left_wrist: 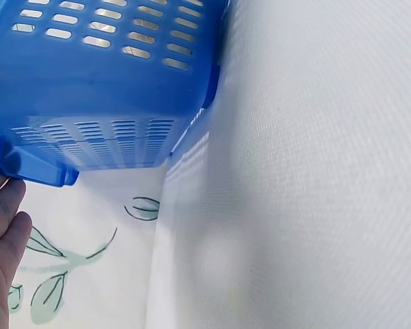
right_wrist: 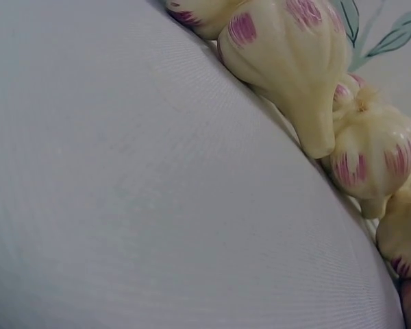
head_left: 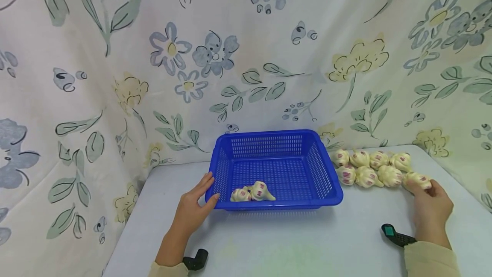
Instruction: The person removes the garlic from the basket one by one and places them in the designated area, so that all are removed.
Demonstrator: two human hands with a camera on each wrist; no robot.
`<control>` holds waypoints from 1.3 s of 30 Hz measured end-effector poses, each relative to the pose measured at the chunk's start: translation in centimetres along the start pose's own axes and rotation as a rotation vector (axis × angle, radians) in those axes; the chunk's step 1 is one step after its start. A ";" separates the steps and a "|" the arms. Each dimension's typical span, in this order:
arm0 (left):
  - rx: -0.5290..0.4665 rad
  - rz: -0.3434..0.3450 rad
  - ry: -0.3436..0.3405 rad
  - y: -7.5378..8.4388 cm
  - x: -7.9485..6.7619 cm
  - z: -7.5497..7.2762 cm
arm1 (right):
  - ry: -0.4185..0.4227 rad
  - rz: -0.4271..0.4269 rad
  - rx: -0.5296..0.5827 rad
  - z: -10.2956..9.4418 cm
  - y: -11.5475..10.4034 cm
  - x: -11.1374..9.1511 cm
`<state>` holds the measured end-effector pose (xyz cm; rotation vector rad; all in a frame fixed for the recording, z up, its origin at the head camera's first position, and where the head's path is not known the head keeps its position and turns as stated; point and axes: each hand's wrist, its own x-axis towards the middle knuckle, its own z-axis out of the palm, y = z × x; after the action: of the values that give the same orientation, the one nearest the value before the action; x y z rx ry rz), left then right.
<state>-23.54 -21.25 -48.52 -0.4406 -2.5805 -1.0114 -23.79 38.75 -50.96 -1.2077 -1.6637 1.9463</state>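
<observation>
A blue plastic basket (head_left: 274, 203) with slotted walls stands on the white table, two garlic bulbs (head_left: 259, 190) lying in its front left part. My left hand (head_left: 194, 208) rests at its left rim, fingers extended along the side and thumb by the front corner. In the left wrist view those fingertips touch the rim of the basket (left_wrist: 103, 89). To the right, my right hand (head_left: 432, 204) pinches a garlic bulb (head_left: 417, 180) at the end of the front row. The right wrist view shows neighbouring garlic bulbs (right_wrist: 288, 62) and only a fingertip at its edge.
Two rows of garlic bulbs (head_left: 378, 159), cream with purple streaks, sit right of the basket. Behind hangs a floral curtain (head_left: 269, 54). A dark strap device shows at each wrist, near the sleeves. The white tabletop (head_left: 276, 247) runs in front of the basket.
</observation>
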 end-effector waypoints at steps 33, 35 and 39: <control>0.009 0.044 0.028 -0.3 0.0 0.2 | -0.022 -0.011 -0.069 -0.1 0.2 0.2; 0.009 0.046 0.030 -0.3 0.0 0.2 | -0.022 -0.002 -0.065 -0.1 0.1 0.1; 0.005 0.040 0.031 -0.2 0.0 0.2 | -0.022 -0.005 -0.078 -0.1 0.1 0.0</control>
<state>-23.66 -21.26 -48.79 -0.4699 -2.5362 -0.9905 -23.71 38.74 -51.05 -1.2129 -1.7673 1.9150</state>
